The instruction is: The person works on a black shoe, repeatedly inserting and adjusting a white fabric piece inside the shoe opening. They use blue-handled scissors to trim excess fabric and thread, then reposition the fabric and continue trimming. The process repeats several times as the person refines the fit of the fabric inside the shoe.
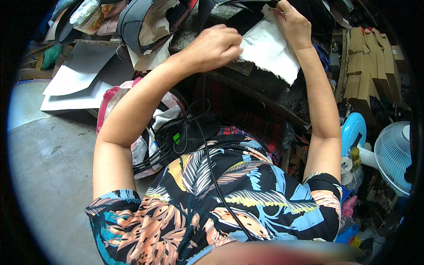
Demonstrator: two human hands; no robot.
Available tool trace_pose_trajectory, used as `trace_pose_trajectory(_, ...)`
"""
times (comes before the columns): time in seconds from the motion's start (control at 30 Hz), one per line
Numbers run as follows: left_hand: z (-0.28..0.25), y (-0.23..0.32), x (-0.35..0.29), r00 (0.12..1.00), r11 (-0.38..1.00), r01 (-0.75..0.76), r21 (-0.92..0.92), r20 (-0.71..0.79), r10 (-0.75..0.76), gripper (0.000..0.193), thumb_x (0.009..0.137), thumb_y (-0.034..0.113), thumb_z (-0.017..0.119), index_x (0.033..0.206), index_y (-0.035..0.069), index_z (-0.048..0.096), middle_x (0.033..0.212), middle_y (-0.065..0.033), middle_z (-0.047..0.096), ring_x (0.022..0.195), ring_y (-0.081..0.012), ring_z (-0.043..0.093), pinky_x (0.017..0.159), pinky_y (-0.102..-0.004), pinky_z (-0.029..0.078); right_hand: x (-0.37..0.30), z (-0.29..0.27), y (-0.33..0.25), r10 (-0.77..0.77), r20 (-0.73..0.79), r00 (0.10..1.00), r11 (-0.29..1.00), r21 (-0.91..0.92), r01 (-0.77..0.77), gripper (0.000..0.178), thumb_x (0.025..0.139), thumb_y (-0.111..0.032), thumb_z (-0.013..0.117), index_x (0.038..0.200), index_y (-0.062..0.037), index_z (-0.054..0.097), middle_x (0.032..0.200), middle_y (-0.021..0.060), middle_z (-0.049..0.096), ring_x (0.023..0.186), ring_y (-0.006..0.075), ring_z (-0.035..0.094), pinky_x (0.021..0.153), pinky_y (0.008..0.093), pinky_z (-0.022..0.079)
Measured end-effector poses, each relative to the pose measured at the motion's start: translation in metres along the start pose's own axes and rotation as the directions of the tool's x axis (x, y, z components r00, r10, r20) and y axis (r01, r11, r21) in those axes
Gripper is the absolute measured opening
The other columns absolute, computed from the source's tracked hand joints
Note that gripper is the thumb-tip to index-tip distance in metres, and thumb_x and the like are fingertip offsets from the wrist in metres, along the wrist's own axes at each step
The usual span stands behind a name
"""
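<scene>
A white cloth piece with frayed edges stretches between my hands above the worktable, slanting down at its right. My left hand is closed at the cloth's left edge, knuckles up; its fingertips are hidden. At the upper right, my right hand pinches the cloth's top corner between thumb and fingers. Behind the cloth lies a black sheet of material. Left of my hands, a dark grey curved piece with pale ragged lining rests on the table.
White sheets lie at the left above the grey floor. A pink-edged bag is beneath my left arm. Folded brown cardboard stands at the right, with a white and blue fan nearer. A black cable hangs down my front.
</scene>
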State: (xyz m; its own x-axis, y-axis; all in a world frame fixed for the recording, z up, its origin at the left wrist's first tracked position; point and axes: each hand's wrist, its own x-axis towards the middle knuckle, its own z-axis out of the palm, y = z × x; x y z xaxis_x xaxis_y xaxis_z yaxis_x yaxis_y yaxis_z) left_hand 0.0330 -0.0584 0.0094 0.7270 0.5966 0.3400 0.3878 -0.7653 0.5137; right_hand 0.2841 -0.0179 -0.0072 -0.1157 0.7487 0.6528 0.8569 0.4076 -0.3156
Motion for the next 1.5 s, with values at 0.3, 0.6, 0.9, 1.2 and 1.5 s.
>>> trace_pose_trajectory(0.3,0.014,-0.010,0.021,0.992,0.910,-0.018,0.414,0.121,-0.036,0.049,0.084,0.025,0.073,0.127,0.009,0.055,0.120,-0.0150,0.059,0.108,-0.0366,0.058,0.093,-0.0459,0.049,-0.017,-0.019,-0.046,-0.420,-0.248,0.873,0.906,-0.161,0.391,0.033,0.082,-0.015,0.071,0.112,-0.0104,0.060,0.112,0.0121,0.062,0.105,0.0327,0.061,0.086,0.0417,0.049)
trace_pose_trajectory(0.6,0.009,0.003,-0.011,0.974,0.876,-0.051,0.479,0.218,-0.063,0.069,0.091,0.044,0.059,0.142,0.002,0.043,0.144,-0.0181,0.048,0.126,-0.0358,0.051,0.105,-0.0426,0.043,-0.072,-0.008,-0.039,-0.215,0.428,0.878,0.934,-0.172,0.313,0.046,0.100,-0.034,0.046,0.141,-0.0114,0.050,0.145,0.0092,0.051,0.135,0.0257,0.045,0.114,0.0376,0.033)
trace_pose_trajectory(0.9,-0.015,0.009,-0.034,0.985,0.973,0.137,0.187,0.079,-0.154,0.042,0.091,0.011,0.057,0.131,0.002,0.049,0.113,-0.0225,0.064,0.106,-0.0387,0.061,0.091,-0.0447,0.050,-0.064,-0.014,-0.048,-0.192,0.367,0.910,0.973,-0.050,0.226,0.041,0.097,-0.028,0.054,0.133,-0.0077,0.058,0.140,0.0131,0.054,0.131,0.0292,0.048,0.110,0.0388,0.037)
trace_pose_trajectory(1.2,-0.012,-0.004,-0.007,0.983,0.951,0.161,0.265,0.041,-0.178,0.037,0.086,0.007,0.054,0.123,0.003,0.056,0.089,-0.0221,0.070,0.086,-0.0400,0.068,0.078,-0.0489,0.055,-0.080,-0.011,-0.084,-0.072,0.163,0.984,0.946,0.322,0.016,0.025,0.087,-0.025,0.071,0.100,-0.0033,0.072,0.098,0.0133,0.070,0.091,0.0301,0.066,0.080,0.0365,0.053)
trace_pose_trajectory(1.5,-0.006,0.015,0.001,0.970,0.888,0.215,0.407,0.021,-0.244,0.048,0.084,0.045,0.070,0.113,0.008,0.063,0.093,-0.0150,0.070,0.090,-0.0333,0.068,0.078,-0.0436,0.055,-0.095,0.000,-0.060,0.379,0.353,0.855,0.367,0.791,-0.490,0.026,0.099,-0.022,0.062,0.106,0.0016,0.072,0.091,-0.0004,0.071,0.084,0.0049,0.060,0.074,0.0202,0.049)
